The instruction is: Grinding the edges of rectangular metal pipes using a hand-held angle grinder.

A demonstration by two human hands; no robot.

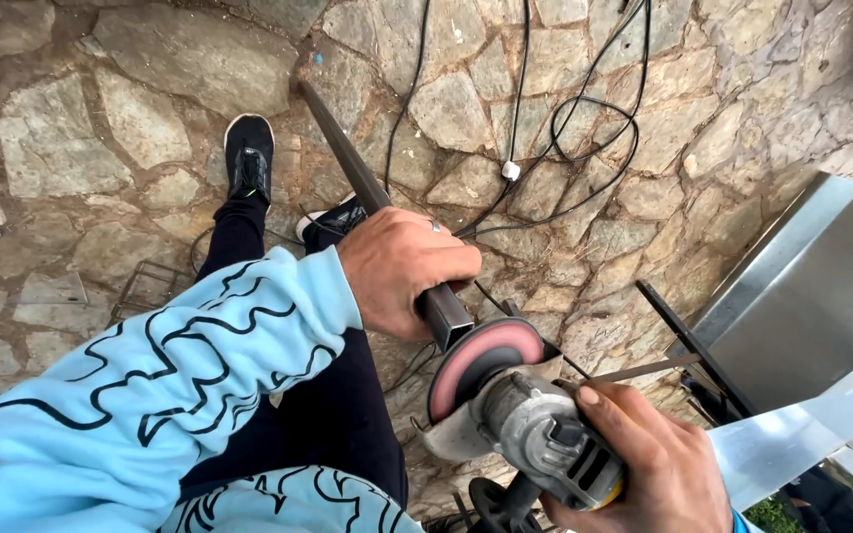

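Note:
My left hand [402, 271], in a light blue patterned sleeve, grips a dark square metal tube [348, 158] near its cut end. The tube slants up and away to the left over the stone floor. My right hand [644, 464] holds a grey angle grinder [535, 429] by its body. The grinder's pink flap disc [481, 360] sits right against the tube's open end [449, 321]. A ring shows on a finger of my left hand.
Black cables [565, 128] with a white connector [511, 170] loop over the stone paving. My legs and black shoes [249, 153] stand at left. Shiny metal sheet pieces [812, 296] and dark metal bars [688, 341] lie at right. A wire grid [150, 286] lies on the floor.

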